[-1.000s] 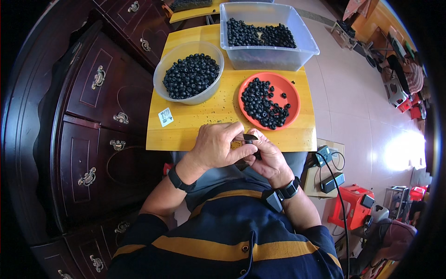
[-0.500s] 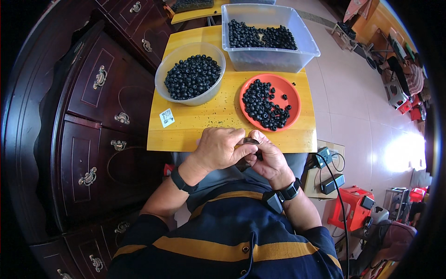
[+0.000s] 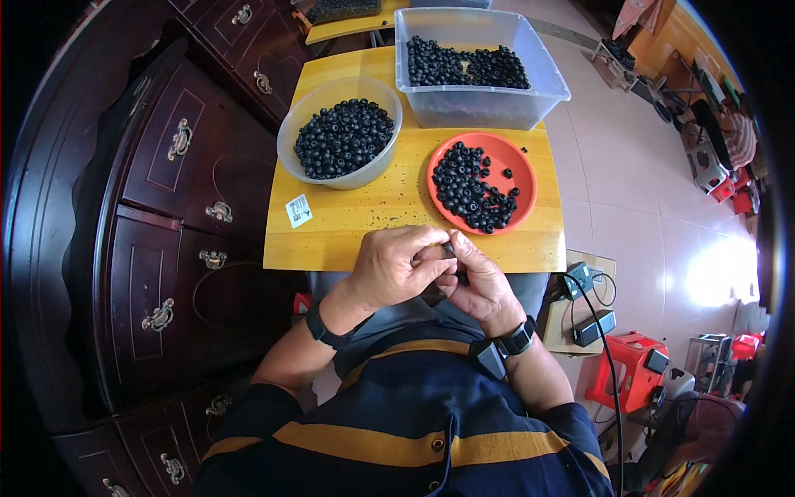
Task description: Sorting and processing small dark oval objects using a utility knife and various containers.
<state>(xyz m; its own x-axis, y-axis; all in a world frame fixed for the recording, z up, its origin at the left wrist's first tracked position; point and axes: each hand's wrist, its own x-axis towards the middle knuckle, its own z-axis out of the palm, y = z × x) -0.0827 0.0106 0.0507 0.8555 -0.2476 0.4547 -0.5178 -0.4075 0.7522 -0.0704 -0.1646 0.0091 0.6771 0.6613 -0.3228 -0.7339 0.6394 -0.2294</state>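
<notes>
My left hand (image 3: pixel 396 263) and my right hand (image 3: pixel 480 282) meet just over the table's front edge, fingers curled. Between the fingertips shows a small dark, slightly shiny flat piece (image 3: pixel 449 249), which my left hand appears to grip; its kind is unclear. Pressed against it is my right thumb. Whatever my right fingers pinch is mostly hidden. Just beyond the hands lies an orange-red plate (image 3: pixel 520 166) with many small round black pieces (image 3: pixel 469 186), bead-like, some showing a hole. A round translucent bowl (image 3: pixel 289 124) at the left holds more of them.
At the back right stands a clear rectangular tub (image 3: pixel 480 108) with more black pieces. Dark crumbs and a white label (image 3: pixel 298 210) lie on the yellow table (image 3: pixel 331 244). Dark wooden drawers (image 3: pixel 166 215) rise at the left. A black cable (image 3: pixel 611 364) and a red stool (image 3: pixel 625 373) are at the right.
Both hands stay together in the same place. My left fingers and the dark piece have shifted slightly, and less of the piece shows between the fingertips.
</notes>
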